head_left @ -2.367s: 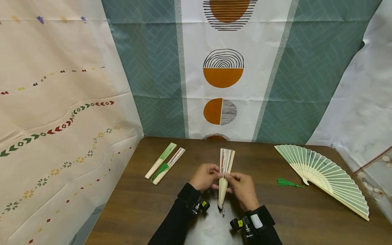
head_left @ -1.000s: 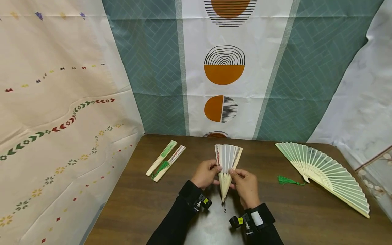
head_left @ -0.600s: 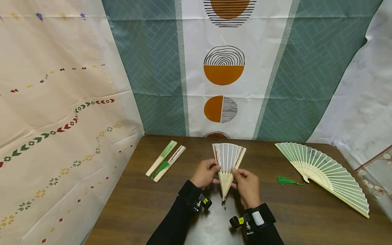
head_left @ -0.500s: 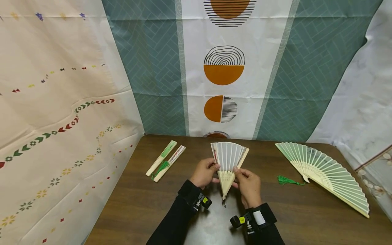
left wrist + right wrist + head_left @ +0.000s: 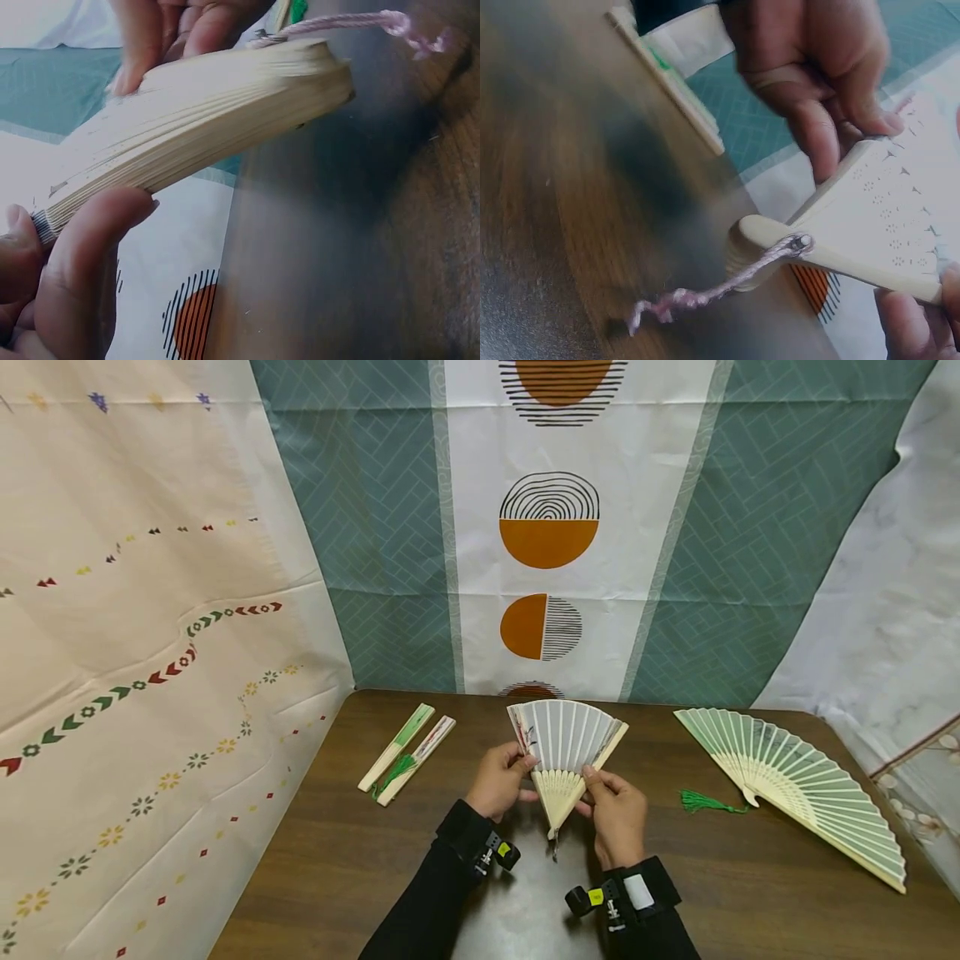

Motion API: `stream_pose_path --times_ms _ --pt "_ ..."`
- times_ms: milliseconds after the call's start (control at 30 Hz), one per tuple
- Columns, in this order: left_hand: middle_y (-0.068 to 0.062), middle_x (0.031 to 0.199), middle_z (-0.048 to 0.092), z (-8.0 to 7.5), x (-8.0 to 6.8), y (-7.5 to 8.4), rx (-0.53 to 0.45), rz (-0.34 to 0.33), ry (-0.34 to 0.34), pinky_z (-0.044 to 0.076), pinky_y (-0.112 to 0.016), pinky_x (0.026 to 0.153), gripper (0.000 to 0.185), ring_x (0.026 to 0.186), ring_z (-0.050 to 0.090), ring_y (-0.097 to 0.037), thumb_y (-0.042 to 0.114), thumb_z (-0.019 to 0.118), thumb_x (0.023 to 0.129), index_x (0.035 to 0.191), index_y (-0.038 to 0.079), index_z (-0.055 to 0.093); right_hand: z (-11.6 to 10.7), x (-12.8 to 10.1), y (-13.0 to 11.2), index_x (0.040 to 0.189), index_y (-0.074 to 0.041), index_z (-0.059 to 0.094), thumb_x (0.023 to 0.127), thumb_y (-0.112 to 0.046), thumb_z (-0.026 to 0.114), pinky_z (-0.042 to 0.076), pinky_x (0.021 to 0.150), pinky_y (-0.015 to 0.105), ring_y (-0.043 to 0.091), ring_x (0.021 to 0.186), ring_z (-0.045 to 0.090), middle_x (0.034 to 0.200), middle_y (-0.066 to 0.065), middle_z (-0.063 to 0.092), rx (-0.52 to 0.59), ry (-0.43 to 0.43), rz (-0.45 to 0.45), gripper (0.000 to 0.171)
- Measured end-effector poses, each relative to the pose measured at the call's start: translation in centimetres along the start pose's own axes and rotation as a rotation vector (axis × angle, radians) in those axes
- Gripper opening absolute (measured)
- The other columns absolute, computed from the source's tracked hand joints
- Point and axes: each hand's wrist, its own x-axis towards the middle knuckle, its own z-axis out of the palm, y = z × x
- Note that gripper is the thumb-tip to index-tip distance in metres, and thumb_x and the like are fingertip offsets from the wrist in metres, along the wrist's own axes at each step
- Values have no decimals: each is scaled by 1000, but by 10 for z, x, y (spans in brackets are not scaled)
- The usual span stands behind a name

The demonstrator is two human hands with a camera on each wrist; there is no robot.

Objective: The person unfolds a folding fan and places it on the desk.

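Note:
Between both hands, above the table's middle, a white folding fan (image 5: pixel 567 735) with pale slatted ribs is spread partway, its pivot end pointing toward the person. My left hand (image 5: pixel 498 782) pinches its left outer rib, thumb on the near face. On the opposite side my right hand (image 5: pixel 617 810) pinches the right outer rib between thumb and fingers. A short pale pink cord (image 5: pixel 697 296) hangs from the pivot in the right wrist view. Small cut-out patterns mark the ribs (image 5: pixel 896 217) there. In the left wrist view the rib stack (image 5: pixel 202 120) shows edge-on.
Two closed fans lie at the left: one green (image 5: pixel 397 747), one white with a printed pattern (image 5: pixel 426 750); a green tassel (image 5: pixel 402 766) lies by them. At the right rests a spread green fan (image 5: pixel 795 785) with its green tassel (image 5: pixel 708 802). Patterned cloth (image 5: pixel 405 527) hangs behind the brown table (image 5: pixel 315 868).
The white fan has gone from nearly closed to partly spread. My right hand has moved rightward with its outer rib, while my left hand has stayed almost in place.

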Motion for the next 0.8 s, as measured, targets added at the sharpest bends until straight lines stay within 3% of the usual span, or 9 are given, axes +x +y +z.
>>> stream_pose_path --times_ms 200,367,800 --pt "-3 104 65 0 0 1 -18 4 23 75 -38 71 16 96 71 -13 -1 58 117 119 -14 67 0 2 0 130 22 70 112 -9 74 70 64 21 4 72 76 87 -1 71 38 37 -5 36" --pt "-3 102 64 1 -2 4 -31 11 43 76 -43 76 15 97 70 -14 -1 58 117 117 -14 67 -1 3 0 126 21 70 111 -8 74 69 63 21 3 68 74 82 -3 70 81 65 -4 33" --pt "-10 107 69 1 -2 3 -84 36 88 75 -35 73 19 99 71 -13 0 57 117 122 -17 67 -4 4 0 119 10 77 112 -8 73 70 64 22 4 75 80 86 -6 77 189 101 11 20"
